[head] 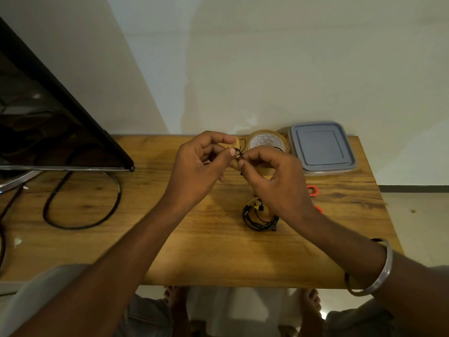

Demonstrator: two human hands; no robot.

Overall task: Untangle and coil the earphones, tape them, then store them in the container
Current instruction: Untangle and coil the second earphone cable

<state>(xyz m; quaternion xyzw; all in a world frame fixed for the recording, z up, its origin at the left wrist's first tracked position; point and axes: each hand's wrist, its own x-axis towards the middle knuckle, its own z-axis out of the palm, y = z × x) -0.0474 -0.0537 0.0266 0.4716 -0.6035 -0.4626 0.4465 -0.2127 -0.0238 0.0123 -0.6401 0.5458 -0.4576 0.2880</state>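
My view, head cam. Both hands raised over wooden table (pixel 206 251), meeting mid-frame. Left hand (pixel 194 164) fingers curled, thumb and fingertips pinching thin black earphone wire (pixel 239 154). Right hand (pixel 274 181) pinching same wire from other side, fingertips almost touching left's. Tan scrap behind wire, maybe tape; cannot tell. Coiled earphones (pixel 260 216) flat on table just below right hand. Tape roll (pixel 267 141) behind hands, beside container (pixel 320 147), grey lid on. Monitor (pixel 48 122) far left, looped cable (pixel 82 203) before it. Bangle (pixel 379 271) on right wrist.
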